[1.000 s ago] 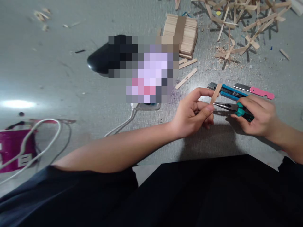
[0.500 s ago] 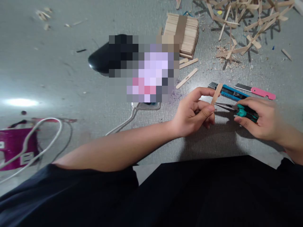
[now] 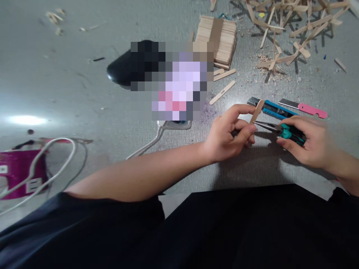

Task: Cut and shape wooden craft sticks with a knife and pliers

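My left hand (image 3: pixel 230 134) pinches a wooden popsicle stick (image 3: pixel 257 111) near its lower end, with the index finger against its side; the stick stands tilted up. My right hand (image 3: pixel 310 144) is wrapped round the green-and-black handles of needle-nose pliers (image 3: pixel 269 127). Their tips point left and meet the stick's edge just above my left thumb; whether they grip it cannot be made out. Behind the hands lie a blue utility knife (image 3: pixel 280 108) and a pink-handled folding knife (image 3: pixel 311 110) with its blade out.
A banded bundle of popsicle sticks (image 3: pixel 231 41) stands at the back, with a loose slotted stick (image 3: pixel 223 92) in front. Joined sticks (image 3: pixel 297 48) and shavings (image 3: pixel 272 69) spread at the back right. A black rounded object (image 3: pixel 120 71), a white cable (image 3: pixel 146 144) and a magenta packet (image 3: pixel 24 173) lie left.
The popsicle stick has turned slightly in my left hand, showing more of its edge. The hands and pliers stay nearly in place; the whole view has shifted a little.
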`<action>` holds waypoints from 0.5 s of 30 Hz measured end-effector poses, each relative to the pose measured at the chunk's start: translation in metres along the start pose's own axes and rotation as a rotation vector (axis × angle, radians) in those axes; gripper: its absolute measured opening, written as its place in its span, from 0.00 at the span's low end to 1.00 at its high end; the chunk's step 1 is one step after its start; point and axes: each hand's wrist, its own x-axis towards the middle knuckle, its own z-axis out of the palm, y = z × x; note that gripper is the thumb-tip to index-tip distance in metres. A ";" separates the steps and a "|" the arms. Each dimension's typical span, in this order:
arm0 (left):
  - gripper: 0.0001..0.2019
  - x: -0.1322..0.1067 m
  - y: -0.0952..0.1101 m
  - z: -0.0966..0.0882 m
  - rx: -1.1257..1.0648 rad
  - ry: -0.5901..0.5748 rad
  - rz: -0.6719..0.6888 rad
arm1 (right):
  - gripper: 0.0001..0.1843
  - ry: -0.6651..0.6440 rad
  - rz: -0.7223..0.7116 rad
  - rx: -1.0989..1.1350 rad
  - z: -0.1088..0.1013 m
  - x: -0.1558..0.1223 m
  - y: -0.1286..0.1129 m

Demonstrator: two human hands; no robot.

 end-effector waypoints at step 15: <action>0.18 0.004 -0.003 -0.004 -0.063 -0.050 -0.009 | 0.11 0.003 -0.015 -0.003 0.001 0.000 0.004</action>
